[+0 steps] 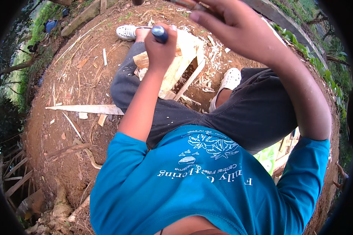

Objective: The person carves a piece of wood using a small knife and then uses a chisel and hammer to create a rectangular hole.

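Observation:
My left hand (159, 49) is closed around a blue tool handle (160, 33), held upright over a pale, freshly cut wood block (186, 55) that rests between my knees. My right hand (233, 27) is raised above and to the right of the block, its fingers curled around a brownish stick-like object (190, 4) that runs off the top edge, so I cannot tell what it is. The tool's working end is hidden behind my left hand. Pale wood chips (211, 43) lie around the block.
I sit on bare red-brown earth (66, 129), in dark trousers (243, 109) and white shoes (126, 32). A long pale wood sliver (86, 109) lies to my left among scattered offcuts. Timber frames (13, 172) stand at lower left, greenery (313, 58) at right.

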The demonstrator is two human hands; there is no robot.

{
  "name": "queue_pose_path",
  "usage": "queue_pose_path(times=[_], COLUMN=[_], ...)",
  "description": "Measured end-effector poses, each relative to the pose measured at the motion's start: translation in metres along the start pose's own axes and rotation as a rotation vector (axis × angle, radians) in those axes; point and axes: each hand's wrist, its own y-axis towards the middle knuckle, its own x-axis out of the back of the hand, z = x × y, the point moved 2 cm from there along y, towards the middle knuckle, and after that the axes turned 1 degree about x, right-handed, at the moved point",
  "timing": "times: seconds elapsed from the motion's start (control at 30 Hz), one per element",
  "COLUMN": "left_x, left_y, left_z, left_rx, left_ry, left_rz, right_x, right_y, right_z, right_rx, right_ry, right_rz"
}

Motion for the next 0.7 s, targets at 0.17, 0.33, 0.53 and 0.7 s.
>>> queue_pose_path(times=[0.17, 0.33, 0.53, 0.7], left_x=[-0.015, -0.001, 0.014, 0.058], left_y=[-0.017, -0.029, -0.033, -0.009], left_z=[-0.021, -0.025, -0.024, 0.018], left_rx=[-0.162, -0.05, 0.01, -0.29], left_ry=[0.197, 0.12, 0.32, 1.038], left_rz=[0.035, 0.215, 0.392, 0.484], right_x=[-0.049, -0.071, -0.089, -0.082], right_y=[0.005, 0.007, 0.005, 0.011], right_z=[-0.046, -0.061, -0.051, -0.049], right_rx=[0.019, 0.012, 0.114, 0.055], right_ry=[-0.115, -0.133, -0.078, -0.091], right_rz=[-0.042, 0.089, 0.047, 0.08])
